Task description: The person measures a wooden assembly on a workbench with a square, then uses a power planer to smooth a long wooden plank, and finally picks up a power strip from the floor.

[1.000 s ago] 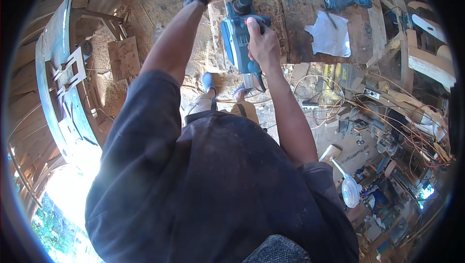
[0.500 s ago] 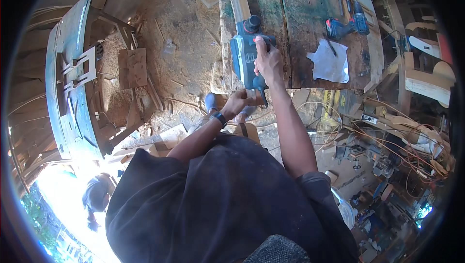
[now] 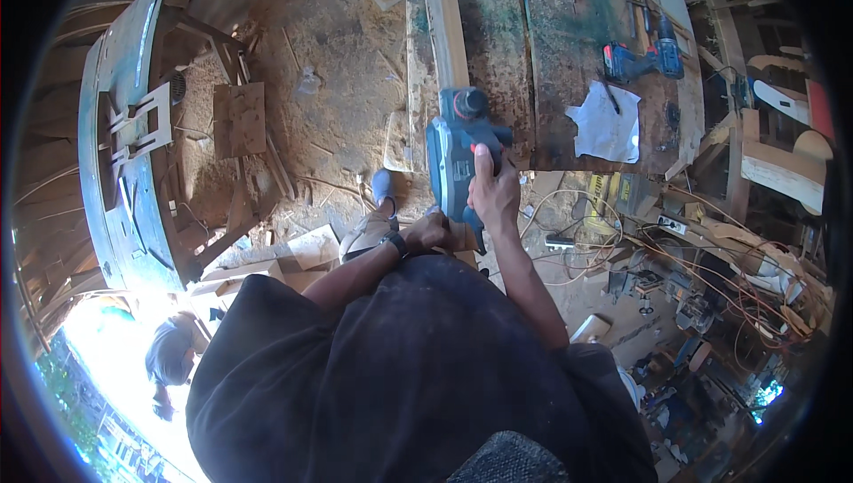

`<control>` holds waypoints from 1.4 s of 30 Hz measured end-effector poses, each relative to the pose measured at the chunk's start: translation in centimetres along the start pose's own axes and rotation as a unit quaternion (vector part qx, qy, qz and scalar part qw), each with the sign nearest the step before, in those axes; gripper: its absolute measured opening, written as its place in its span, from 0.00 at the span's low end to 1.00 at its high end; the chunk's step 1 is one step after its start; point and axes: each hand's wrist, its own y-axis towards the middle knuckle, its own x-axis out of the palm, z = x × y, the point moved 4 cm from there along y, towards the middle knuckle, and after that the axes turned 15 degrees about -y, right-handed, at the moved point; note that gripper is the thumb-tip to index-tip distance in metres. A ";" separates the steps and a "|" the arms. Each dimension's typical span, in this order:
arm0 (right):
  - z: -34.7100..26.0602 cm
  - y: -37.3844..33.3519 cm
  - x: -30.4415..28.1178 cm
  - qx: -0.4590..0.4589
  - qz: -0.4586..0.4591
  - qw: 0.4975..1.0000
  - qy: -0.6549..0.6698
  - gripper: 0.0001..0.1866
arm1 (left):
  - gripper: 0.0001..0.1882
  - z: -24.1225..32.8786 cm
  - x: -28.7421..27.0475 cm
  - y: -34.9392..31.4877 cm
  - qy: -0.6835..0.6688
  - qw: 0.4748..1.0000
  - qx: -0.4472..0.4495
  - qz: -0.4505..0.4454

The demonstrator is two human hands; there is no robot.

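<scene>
Left hand (image 3: 428, 232) now lower, right hand (image 3: 494, 191) on blue planer (image 3: 455, 159)

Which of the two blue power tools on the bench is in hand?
The blue electric planer at the near end of the pale plank, under the right hand. The cordless drill lies untouched further right, above the white paper.
</scene>
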 end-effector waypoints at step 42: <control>-19.5 24.2 2.5 -0.013 -0.023 0.999 0.037 0.32 | 0.51 8.7 -12.9 3.3 0.132 0.870 0.062 0.470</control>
